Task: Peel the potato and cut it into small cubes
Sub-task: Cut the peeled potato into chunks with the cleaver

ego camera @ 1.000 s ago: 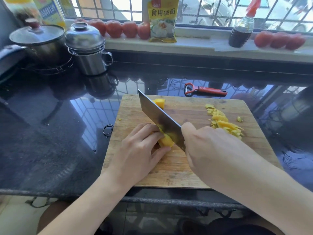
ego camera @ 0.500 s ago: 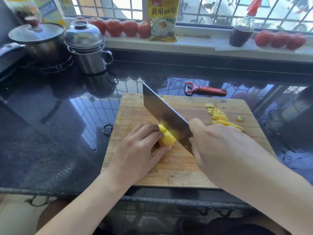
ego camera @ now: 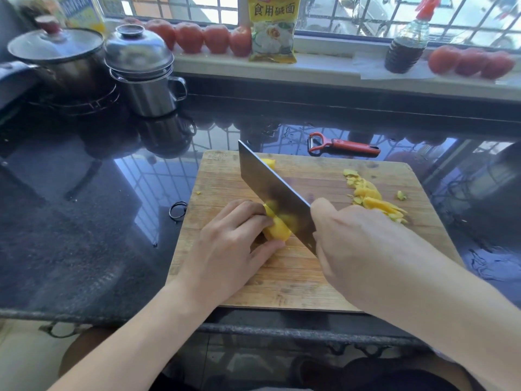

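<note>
A peeled yellow potato piece (ego camera: 277,230) lies on the wooden cutting board (ego camera: 324,277). My left hand (ego camera: 231,249) holds it down with curled fingers and thumb. My right hand (ego camera: 358,244) grips the handle of a wide cleaver (ego camera: 275,190), whose blade stands against the potato's right side, tip pointing away to the upper left. A second potato piece (ego camera: 269,163) shows just behind the blade at the board's far edge. A heap of yellow peelings (ego camera: 372,197) lies on the board's right part.
A red peeler (ego camera: 344,145) lies on the black counter behind the board. Two lidded steel pots (ego camera: 141,71) stand at the far left. Tomatoes (ego camera: 203,38), a yellow packet (ego camera: 272,26) and a dark sauce bottle (ego camera: 406,43) line the windowsill. A small black ring (ego camera: 177,210) lies left of the board.
The cleaver rose from the potato and shifted slightly right, and now sits against the potato again. My left hand kept its hold on the piece.
</note>
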A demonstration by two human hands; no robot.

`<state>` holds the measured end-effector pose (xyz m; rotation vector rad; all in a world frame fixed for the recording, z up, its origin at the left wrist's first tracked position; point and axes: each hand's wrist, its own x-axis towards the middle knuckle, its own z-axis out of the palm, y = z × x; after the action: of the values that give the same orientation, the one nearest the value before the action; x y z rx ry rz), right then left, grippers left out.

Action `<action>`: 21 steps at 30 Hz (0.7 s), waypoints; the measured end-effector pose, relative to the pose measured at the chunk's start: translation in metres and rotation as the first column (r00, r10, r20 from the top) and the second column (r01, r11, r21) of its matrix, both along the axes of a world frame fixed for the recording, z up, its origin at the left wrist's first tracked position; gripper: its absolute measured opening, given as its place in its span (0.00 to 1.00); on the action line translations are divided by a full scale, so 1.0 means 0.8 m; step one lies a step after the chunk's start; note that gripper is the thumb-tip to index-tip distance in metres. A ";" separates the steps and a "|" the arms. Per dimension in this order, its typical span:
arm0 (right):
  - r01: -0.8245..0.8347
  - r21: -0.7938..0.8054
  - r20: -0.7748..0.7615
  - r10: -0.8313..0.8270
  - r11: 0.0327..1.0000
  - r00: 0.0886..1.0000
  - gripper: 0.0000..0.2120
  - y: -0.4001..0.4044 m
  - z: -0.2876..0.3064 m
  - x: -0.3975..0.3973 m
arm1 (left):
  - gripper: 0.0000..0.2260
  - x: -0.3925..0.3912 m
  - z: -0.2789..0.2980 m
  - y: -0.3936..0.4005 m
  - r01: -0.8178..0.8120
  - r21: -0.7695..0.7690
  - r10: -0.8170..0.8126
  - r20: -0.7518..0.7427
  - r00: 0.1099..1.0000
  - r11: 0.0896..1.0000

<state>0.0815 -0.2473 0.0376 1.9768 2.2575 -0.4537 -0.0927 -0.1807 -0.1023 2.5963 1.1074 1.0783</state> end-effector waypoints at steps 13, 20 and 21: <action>0.014 0.075 0.009 -0.015 0.997 1.000 0.06 0.006 -0.023 0.002 | 0.12 0.000 0.001 0.000 0.001 0.020 -0.001 -0.001 1.000 1.000; 0.012 0.110 0.012 -0.013 0.994 1.000 0.06 0.008 -0.030 0.004 | 0.11 0.002 0.001 0.000 -0.003 0.021 0.003 -0.004 1.000 1.000; 0.024 0.109 -0.004 -0.024 0.994 1.000 0.05 0.010 -0.033 0.003 | 0.11 0.002 0.001 0.000 -0.006 0.024 0.006 -0.003 1.000 1.000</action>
<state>0.0842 -0.2394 0.0112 2.0570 2.3098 -0.3428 -0.0910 -0.1810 -0.1012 2.6153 1.1105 1.0963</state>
